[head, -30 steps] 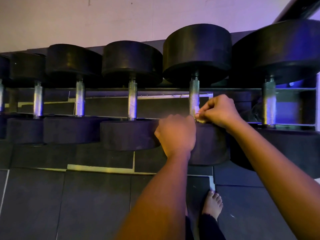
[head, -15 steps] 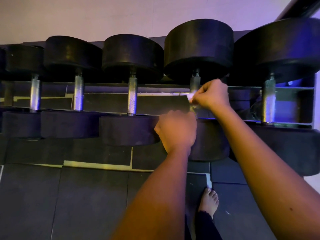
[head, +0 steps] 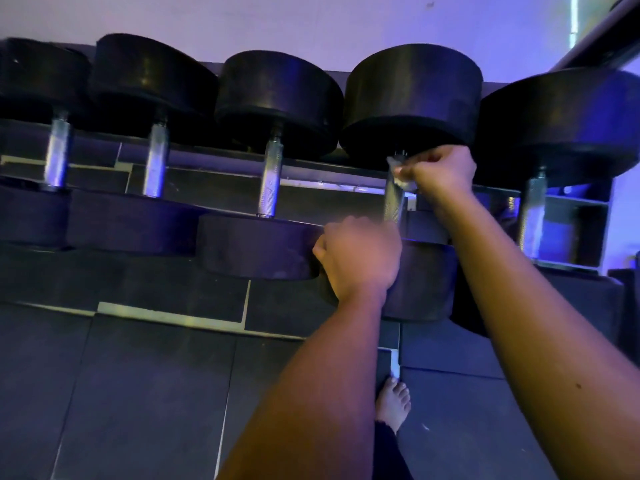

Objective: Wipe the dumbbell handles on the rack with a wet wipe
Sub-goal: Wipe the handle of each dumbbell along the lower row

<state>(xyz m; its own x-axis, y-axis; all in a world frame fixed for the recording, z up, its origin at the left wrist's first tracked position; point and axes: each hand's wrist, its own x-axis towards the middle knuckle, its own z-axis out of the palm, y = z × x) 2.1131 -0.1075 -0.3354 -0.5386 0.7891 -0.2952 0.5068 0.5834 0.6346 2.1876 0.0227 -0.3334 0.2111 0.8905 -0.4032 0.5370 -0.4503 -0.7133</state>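
Dumbbell handle (head: 393, 202) sits on the rack (head: 214, 160) between its heads. Nearest, my left grip (head: 360, 258) curls over the near head (head: 426, 282) — steadying it. Farther up, my right grip (head: 441, 171) clamps the wipe (head: 398, 170) round the handle's top — I'd twist while dragging down, covering the knurling.

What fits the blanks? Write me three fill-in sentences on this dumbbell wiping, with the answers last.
The right hand presses a wet ____ on a handle. That handle is the ____ from the left. The left hand sits curled on the near weight, above a bare ____ on the floor.
Missing: wipe; fourth; foot.
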